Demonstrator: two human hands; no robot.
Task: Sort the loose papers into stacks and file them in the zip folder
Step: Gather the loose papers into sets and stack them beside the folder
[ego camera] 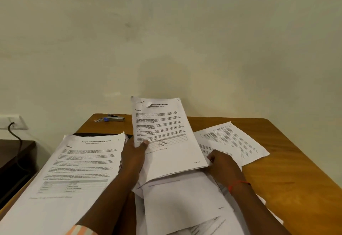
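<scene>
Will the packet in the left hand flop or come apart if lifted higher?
Probably flops: the packet is a few thin sheets, pinched by the left hand at one lower edge. Its torn top corner may let sheets separate.

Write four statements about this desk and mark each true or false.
1. The left hand holds a document raised off the table. True.
2. The stapler lies on the left stack. False: it lies on the bare table by the wall, beyond the stack.
3. The document is torn near its top left corner. True.
4. The right hand holds a pen. False: it rests on loose papers, and no pen is in view.
</scene>
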